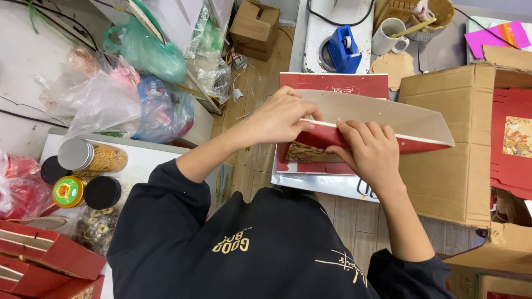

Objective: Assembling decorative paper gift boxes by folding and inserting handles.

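Red box (354,135) folded over stack (310,166). Flap edge pinched by left hand (280,119) fingers; right hand (371,152) fingers pressed flat at 3 o'clock. Crease best run evenly, panel kept aligned.

Small packing workshop or stockroom, cluttered. Open cardboard boxes (451,144) hold flat red gift cartons (512,141), with more red cartons (44,263) stacked by snack jars (91,156) on a white bench (147,158). A blue tape dispenser (343,50), plastic bags (149,52), loose wires and wooden floor (257,77) complete the scene.
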